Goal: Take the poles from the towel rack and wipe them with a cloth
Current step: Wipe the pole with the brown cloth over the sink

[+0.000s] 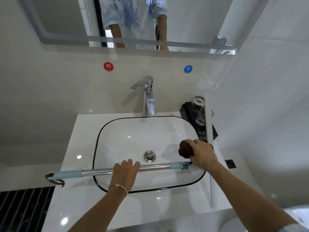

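left hand (125, 171) curls round silver, blue-ended pole (155, 167); right hand (203, 154) clutches seemingly balled brown cloth (184, 149).

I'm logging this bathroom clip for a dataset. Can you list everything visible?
pole: 1, silver with pale-blue ends, across the sink's near side
cloth: 1, brown, bunched at pole's right end
sink: 1, white, black rim, centre
faucet: 1, chrome, behind sink
drain: 1, chrome, sink bottom
red sticker: 1, wall, faucet's left
blue sticker: 1, wall, faucet's right
mirror: 1, top
glass: 1, clear, on black tray
bracelet: 1, left wrist
left hand: grips pole mid-length
right hand: holds cloth
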Demonstrator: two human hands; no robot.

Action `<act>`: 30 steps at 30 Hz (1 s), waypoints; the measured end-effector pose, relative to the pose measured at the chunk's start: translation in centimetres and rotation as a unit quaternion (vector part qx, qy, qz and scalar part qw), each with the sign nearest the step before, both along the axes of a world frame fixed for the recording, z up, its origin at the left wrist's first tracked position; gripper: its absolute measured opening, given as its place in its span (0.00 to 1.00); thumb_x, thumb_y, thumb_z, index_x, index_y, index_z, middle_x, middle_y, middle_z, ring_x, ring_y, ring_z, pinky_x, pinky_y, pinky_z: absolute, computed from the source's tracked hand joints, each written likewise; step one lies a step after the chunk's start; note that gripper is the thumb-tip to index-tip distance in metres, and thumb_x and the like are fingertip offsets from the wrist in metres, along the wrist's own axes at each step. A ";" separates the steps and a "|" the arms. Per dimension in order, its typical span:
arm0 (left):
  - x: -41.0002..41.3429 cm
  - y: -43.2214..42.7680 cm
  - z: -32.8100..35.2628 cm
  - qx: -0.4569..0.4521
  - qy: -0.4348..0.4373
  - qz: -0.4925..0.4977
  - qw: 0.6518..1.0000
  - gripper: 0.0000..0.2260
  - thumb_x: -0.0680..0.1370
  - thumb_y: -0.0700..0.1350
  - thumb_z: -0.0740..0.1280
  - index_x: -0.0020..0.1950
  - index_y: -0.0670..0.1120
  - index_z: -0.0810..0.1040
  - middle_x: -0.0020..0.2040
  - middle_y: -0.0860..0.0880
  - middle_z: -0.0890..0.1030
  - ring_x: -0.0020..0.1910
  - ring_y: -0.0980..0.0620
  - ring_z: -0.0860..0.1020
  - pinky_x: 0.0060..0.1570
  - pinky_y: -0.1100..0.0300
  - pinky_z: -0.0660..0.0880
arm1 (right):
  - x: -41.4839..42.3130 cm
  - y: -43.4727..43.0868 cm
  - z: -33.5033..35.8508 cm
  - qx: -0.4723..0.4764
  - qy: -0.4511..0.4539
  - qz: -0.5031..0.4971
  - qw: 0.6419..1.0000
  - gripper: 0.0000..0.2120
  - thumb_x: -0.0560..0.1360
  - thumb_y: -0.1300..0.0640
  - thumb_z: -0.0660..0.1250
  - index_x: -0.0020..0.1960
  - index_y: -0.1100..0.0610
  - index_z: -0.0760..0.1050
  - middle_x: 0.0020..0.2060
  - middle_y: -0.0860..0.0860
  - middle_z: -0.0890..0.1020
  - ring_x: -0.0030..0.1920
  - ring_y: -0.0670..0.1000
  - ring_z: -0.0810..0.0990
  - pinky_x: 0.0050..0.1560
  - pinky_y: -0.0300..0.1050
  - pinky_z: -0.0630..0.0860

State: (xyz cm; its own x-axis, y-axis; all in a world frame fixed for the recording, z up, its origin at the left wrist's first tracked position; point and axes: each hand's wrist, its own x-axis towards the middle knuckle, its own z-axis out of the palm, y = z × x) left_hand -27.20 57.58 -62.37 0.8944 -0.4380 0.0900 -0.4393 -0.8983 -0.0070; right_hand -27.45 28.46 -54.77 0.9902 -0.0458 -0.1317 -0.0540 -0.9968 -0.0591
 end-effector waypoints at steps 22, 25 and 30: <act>-0.1 0.1 -0.7 0.060 -0.001 -0.024 0.998 0.25 0.54 0.34 0.77 0.41 0.48 0.67 0.30 0.47 0.70 0.27 0.46 0.71 0.28 0.56 0.68 | 6.3 -2.2 15.6 0.411 -0.379 -0.287 0.778 0.27 0.65 0.59 0.63 0.62 0.43 0.70 0.56 0.47 0.78 0.54 0.49 0.77 0.60 0.47 0.72; -0.1 0.3 -1.0 0.054 0.006 -0.030 0.998 0.28 0.55 0.37 0.78 0.43 0.48 0.63 0.31 0.47 0.70 0.27 0.47 0.70 0.28 0.56 0.67 | 5.7 -4.1 13.5 0.531 -0.266 -0.369 0.715 0.14 0.67 0.61 0.64 0.49 0.47 0.72 0.49 0.53 0.81 0.49 0.56 0.80 0.53 0.56 0.79; 0.0 0.5 -1.5 0.041 -0.002 -0.031 0.999 0.28 0.55 0.39 0.80 0.43 0.47 0.64 0.31 0.47 0.70 0.27 0.47 0.70 0.28 0.56 0.68 | 4.2 -3.3 10.0 0.619 -0.093 -0.324 0.710 0.13 0.70 0.67 0.66 0.52 0.55 0.77 0.43 0.58 0.82 0.38 0.55 0.80 0.37 0.46 0.78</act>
State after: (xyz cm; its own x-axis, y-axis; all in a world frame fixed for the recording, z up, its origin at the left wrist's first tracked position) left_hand -27.15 58.06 -63.84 0.8646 -0.4993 0.0555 -0.4945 -0.8653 -0.0815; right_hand -23.23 25.19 -44.74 0.8199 -0.4629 -0.3369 -0.3532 0.0543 -0.9340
